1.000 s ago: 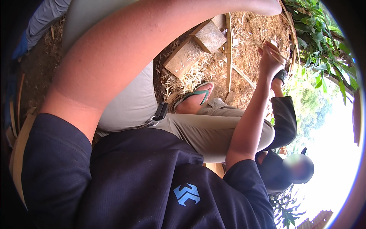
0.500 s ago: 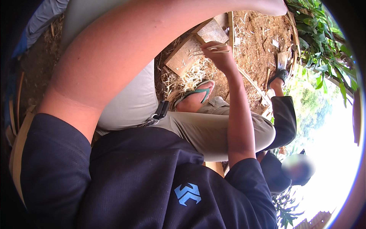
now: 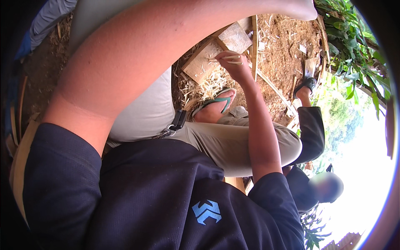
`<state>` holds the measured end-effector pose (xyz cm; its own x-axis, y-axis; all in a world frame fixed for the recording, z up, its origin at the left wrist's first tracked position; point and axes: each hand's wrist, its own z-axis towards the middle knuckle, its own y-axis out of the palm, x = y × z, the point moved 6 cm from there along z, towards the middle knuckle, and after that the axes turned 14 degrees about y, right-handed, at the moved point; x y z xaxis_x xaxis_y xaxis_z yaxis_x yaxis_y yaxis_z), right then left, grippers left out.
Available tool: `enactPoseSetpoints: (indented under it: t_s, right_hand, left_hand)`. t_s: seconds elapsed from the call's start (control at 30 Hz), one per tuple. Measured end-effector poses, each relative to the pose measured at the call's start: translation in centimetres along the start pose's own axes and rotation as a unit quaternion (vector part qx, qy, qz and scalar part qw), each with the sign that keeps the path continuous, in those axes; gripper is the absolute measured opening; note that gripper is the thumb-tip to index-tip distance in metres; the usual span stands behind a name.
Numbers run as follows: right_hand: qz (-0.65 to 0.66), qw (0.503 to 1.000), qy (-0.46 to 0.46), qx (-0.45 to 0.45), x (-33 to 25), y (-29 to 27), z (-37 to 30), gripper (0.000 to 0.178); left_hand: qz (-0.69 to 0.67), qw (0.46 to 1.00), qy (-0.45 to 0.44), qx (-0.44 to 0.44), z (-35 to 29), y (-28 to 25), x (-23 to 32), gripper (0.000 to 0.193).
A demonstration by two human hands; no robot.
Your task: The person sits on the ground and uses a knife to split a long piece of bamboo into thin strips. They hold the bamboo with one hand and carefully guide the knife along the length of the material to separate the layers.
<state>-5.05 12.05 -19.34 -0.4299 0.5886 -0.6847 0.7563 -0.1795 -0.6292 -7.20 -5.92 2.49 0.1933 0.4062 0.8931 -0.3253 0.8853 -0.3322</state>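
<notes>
My right hand (image 3: 236,68) is closed around a few thin, pale wooden sticks (image 3: 236,63), whose ends stick out between the fingers. It is beside a light wooden block (image 3: 236,38) that rests against a wider board (image 3: 201,63). My left forearm (image 3: 179,31) crosses the top of the view from the left. At its end, by the upper right edge, only the edge of my left hand (image 3: 307,10) shows. Its fingers are out of sight, so whatever they hold is hidden.
Pale shavings (image 3: 210,88) lie by my foot in a green-strapped flip-flop (image 3: 216,105). Long wooden strips (image 3: 275,89) cross the brown ground. On the right sits another person (image 3: 310,129) in dark clothes, with leafy plants (image 3: 350,41) beyond. Grey cloth (image 3: 50,23) shows at upper left.
My right hand has dropped slightly toward the lower left, and the sticks in it have changed angle. The left arm keeps nearly the same pose.
</notes>
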Motion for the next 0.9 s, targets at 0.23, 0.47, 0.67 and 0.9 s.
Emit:
enactPoseSetpoints:
  t_s: [0.23,0.47,0.67,0.9]
  right_hand:
    - [0.008,1.0,-0.01,-0.003,0.3,0.5,0.4,0.012]
    - [0.051,0.997,0.045,0.022,2.3,0.7,0.8,0.009]
    - [0.023,0.996,0.079,0.019,1.9,0.2,1.1,0.012]
    - [0.042,0.996,0.078,0.022,2.4,0.4,1.1,0.013]
  left_hand:
    - [0.14,0.969,-0.204,-0.011,1.8,0.4,1.4,0.028]
    - [0.007,1.0,-0.01,0.021,-0.4,-0.7,0.2,0.028]
    - [0.105,0.982,-0.152,0.037,1.2,0.0,1.5,0.026]
    - [-0.013,0.999,0.019,0.025,-0.2,-0.5,0.0,0.025]
